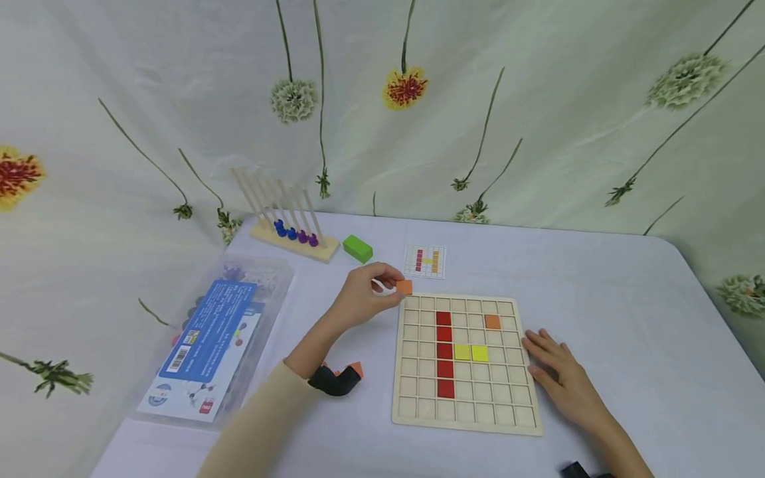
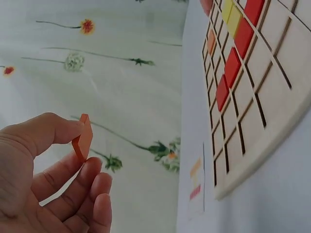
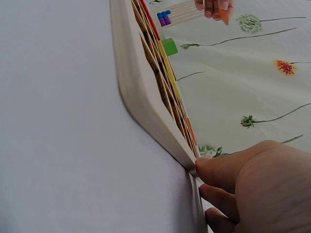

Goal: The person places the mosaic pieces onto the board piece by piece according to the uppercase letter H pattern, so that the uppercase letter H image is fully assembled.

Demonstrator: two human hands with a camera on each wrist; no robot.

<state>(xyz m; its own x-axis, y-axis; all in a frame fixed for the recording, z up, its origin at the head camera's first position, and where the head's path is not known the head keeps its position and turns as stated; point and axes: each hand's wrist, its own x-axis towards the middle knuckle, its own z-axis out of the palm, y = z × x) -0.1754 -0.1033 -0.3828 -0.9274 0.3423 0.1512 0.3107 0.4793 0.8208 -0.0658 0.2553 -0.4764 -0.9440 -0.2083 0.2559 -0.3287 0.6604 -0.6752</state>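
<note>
Between thumb and fingertips my left hand (image 1: 369,297) pinches a small square orange tile (image 1: 404,287), raised near the top left corner of a wooden grid board (image 1: 466,427). The left wrist view shows the tile edge-on, thumb on one side and fingers on the other. Several red tiles (image 1: 445,350) form a column on the board, two yellow tiles (image 1: 462,352) lie in a row to their right, and one orange tile (image 1: 493,322) sits at the upper right. My right hand (image 1: 564,385) rests at the board's right edge, its thumb (image 3: 218,170) touching the rim.
Behind the board lies a printed pattern card (image 1: 425,261), with a green block (image 1: 357,249) to its left. A wooden bead stand (image 1: 293,244) is at the back left, and a clear plastic box (image 1: 197,352) at the left. Orange pieces (image 1: 356,368) lie partly hidden by the black wrist strap (image 1: 335,382).
</note>
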